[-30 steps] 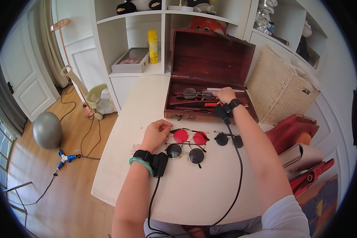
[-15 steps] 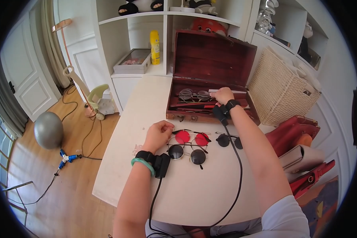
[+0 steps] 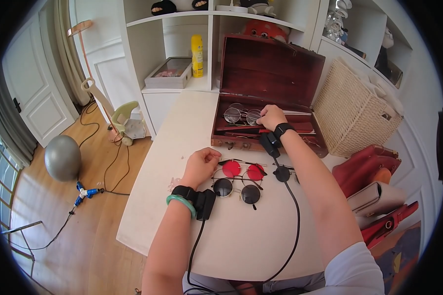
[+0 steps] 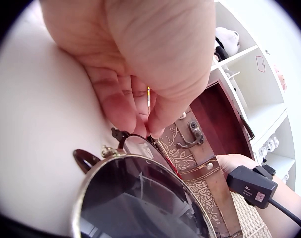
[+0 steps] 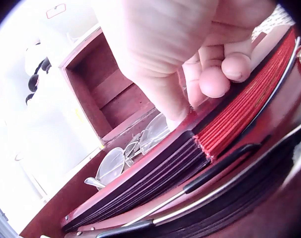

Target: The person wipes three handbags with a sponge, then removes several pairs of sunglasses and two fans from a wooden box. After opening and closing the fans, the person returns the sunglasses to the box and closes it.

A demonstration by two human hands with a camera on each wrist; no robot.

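Observation:
Clear round glasses [image 3: 233,115] lie in the open dark-red case [image 3: 241,143]. My right hand [image 3: 272,118] pinches their right end between thumb and index finger; in the right wrist view the hand [image 5: 175,44] partly hides a clear lens [image 5: 110,165]. My left hand [image 3: 200,167] rests on the table, fingers loosely curled, beside the red-lensed sunglasses [image 3: 231,168]. Below these lie dark round sunglasses [image 3: 250,193]; another dark pair [image 3: 282,173] is partly behind the cable. In the left wrist view, the left fingertips [image 4: 125,116] are close to the frames, contact unclear.
Red and black folded fans [image 5: 230,119] lie inside the case. A woven basket [image 3: 354,113] and several bags, one red [image 3: 364,169], stand at the right. Behind are shelves with a yellow can [image 3: 197,56]. A black cable [image 3: 298,221] crosses the table.
My right hand and the clear glasses have moved left within the case. My left hand stays beside the red-lensed sunglasses. The head view has shifted slightly.

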